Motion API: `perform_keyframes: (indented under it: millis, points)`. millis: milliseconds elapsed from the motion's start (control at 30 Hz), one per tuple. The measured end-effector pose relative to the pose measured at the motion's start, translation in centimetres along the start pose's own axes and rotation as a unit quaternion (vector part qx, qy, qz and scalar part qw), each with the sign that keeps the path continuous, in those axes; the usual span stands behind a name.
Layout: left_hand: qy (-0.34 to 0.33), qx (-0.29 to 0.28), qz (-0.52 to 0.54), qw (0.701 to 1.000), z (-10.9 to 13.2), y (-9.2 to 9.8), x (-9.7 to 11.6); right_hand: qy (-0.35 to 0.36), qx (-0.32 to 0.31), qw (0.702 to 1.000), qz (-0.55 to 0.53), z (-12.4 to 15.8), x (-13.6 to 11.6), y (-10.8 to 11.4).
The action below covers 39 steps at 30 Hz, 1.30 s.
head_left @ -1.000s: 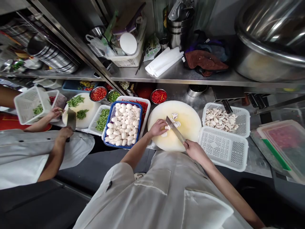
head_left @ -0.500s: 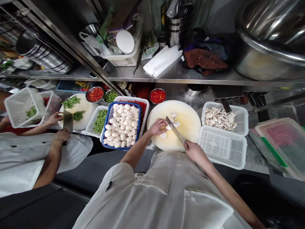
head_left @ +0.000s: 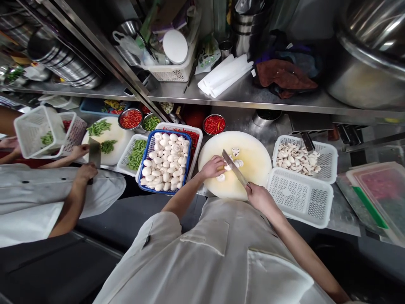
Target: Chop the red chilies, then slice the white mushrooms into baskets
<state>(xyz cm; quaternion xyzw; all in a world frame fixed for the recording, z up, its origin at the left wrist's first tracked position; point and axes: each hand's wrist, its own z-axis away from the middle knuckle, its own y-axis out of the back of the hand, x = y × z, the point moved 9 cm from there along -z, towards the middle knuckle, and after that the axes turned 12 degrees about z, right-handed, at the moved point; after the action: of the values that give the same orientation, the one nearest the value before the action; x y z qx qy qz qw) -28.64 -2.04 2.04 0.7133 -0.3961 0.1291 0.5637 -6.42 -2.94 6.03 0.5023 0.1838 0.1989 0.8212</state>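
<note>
On the round cutting board (head_left: 253, 147), my right hand (head_left: 257, 196) grips a long kitchen knife (head_left: 236, 169), its blade slanting up and left. My left hand (head_left: 213, 167) has its fingers curled beside the blade, pressed on a white mushroom (head_left: 227, 167) that they partly cover. Cut mushroom pieces (head_left: 236, 152) lie just past the knife, and one slice (head_left: 220, 177) rests below my left fingers. To the left, whole mushrooms (head_left: 167, 158) fill a blue basket (head_left: 143, 162). Sliced mushrooms (head_left: 295, 158) sit in a white basket (head_left: 332, 162) on the right.
Below the sliced mushrooms is another white basket (head_left: 286, 192). A bowl of red chillies (head_left: 214, 125) stands behind the board. On the left a co-worker's hand (head_left: 86, 172) holds a cleaver (head_left: 94, 153) over green vegetables. A steel shelf (head_left: 190, 95) runs above the back of the counter.
The view has shifted slightly, so most things appear a little further right. My hands and the knife keep nearly the same place on the board.
</note>
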Motion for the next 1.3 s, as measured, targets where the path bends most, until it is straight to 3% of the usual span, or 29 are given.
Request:
perform_keyframes:
  millis: [133, 400, 567, 733, 933, 1100, 1300]
  points:
    - [0.003, -0.008, 0.003, 1.000, 0.1, -0.3, 0.1, 0.008, -0.012, 1.000, -0.025, 0.2, 0.6, -0.7]
    - [0.001, -0.004, 0.016, 1.000, -0.4, 0.4, 0.4, 0.026, -0.016, 0.996, -0.083, -2.5, -0.4, -1.8]
    - [0.030, 0.054, 0.025, 0.998, 3.4, 1.0, 2.3, 0.023, 0.048, 0.993, -0.103, 0.2, 1.6, -1.3]
    - [0.026, 0.045, 0.014, 0.999, 7.5, -1.4, 4.4, 0.060, -0.007, 0.998, -0.024, 3.1, 2.3, -2.8]
    - [0.049, 0.027, 0.015, 0.998, 7.4, -2.7, 4.4, 0.087, -0.035, 0.995, 0.027, 3.8, 2.4, -3.3]
    - [0.044, 0.062, -0.007, 0.997, 7.7, -2.4, 5.0, 0.094, -0.088, 0.991, 0.024, 2.4, 2.0, -4.2]
    - [0.050, 0.101, -0.028, 0.993, 8.4, -2.5, 5.4, 0.106, -0.042, 0.993, 0.025, 2.5, 2.6, -3.0]
